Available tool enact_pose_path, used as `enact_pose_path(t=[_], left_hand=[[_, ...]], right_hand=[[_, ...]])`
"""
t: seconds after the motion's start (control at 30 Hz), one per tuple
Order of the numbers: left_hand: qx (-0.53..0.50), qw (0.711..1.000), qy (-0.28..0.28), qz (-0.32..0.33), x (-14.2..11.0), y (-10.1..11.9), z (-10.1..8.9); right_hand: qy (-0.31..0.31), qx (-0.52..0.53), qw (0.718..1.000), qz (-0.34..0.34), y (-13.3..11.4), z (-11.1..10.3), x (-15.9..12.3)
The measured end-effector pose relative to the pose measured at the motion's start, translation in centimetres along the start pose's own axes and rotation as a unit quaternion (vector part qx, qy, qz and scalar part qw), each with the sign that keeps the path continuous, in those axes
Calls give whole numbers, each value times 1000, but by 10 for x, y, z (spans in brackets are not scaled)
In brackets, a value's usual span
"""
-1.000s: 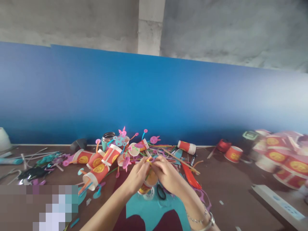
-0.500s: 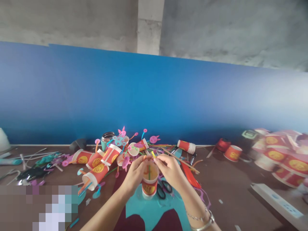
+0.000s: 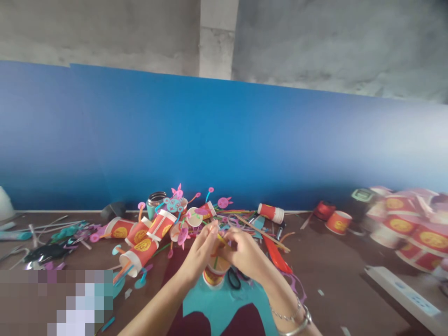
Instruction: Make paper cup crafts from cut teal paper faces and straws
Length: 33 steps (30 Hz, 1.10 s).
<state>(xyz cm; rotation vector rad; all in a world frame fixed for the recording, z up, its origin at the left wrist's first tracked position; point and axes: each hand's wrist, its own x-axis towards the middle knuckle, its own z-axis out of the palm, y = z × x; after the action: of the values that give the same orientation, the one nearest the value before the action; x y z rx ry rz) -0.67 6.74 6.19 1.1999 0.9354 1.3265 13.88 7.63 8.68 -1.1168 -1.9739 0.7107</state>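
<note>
Over a red-and-white paper cup [image 3: 213,279], my left hand [image 3: 199,254] and my right hand [image 3: 245,254] meet at the fingertips. A short yellow straw piece [image 3: 221,240] slants between them, pinched by my right fingers. The left fingers are pressed together beside its upper end; what they grip is hidden. Inside the cup stands a green straw [image 3: 216,261], and the cup rests upright on a turquoise sheet [image 3: 224,301]. Black-handled scissors [image 3: 234,279] lie just right of the cup, partly covered by my right hand.
Left of my hands lie several decorated paper cups [image 3: 142,252] with straw limbs. A red tool [image 3: 278,255] and sticks [image 3: 262,232] lie to the right. Farther right are a power strip [image 3: 402,291], a red tape dispenser [image 3: 325,210] and a blurred cup pile [image 3: 413,224]. A blue partition [image 3: 224,140] stands behind.
My right hand has shifted slightly left and down, closer to my left hand. The yellow straw piece now tilts more, and an orange piece seen at the fingertips is hidden.
</note>
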Motion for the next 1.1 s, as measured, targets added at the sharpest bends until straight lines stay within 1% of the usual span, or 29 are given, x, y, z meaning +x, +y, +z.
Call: enact_pose_path(t=[0.03,0.13,0.2,0.33,0.43,0.5,0.57,0.67,0.8,0.87,1.0,1.1], left_hand=[[-27,999,-17,-4,0,0,-1],[-93,991,-94,-8,3,-1,-6],[-77,988,-136,-17,4,0,-8],[-12,984,-175,-39,3,3,-5],[-19,981,-188,-49,1,8,-2],[-24,980,-187,-59,-1,12,-2],[-27,980,-186,-66,-1,14,-2],[-32,978,-193,-72,-1,15,-3],[-41,972,-222,-69,-1,12,-4],[-46,971,-226,-58,-1,10,-4],[-52,974,-215,-56,-1,11,-2],[-65,980,-182,-51,-1,13,-1]], right_hand=[[15,17,1000,11,1,-1,1],[66,98,991,63,5,-8,6],[92,141,982,82,6,-14,7],[112,186,973,80,8,-19,8],[143,181,971,65,12,-16,8],[169,166,970,55,15,-13,9],[180,153,971,46,15,-13,9],[172,166,969,53,13,-14,10],[169,248,948,109,10,-16,11],[170,278,937,124,8,-15,11],[162,305,928,138,4,-15,10],[158,319,927,120,5,-19,9]])
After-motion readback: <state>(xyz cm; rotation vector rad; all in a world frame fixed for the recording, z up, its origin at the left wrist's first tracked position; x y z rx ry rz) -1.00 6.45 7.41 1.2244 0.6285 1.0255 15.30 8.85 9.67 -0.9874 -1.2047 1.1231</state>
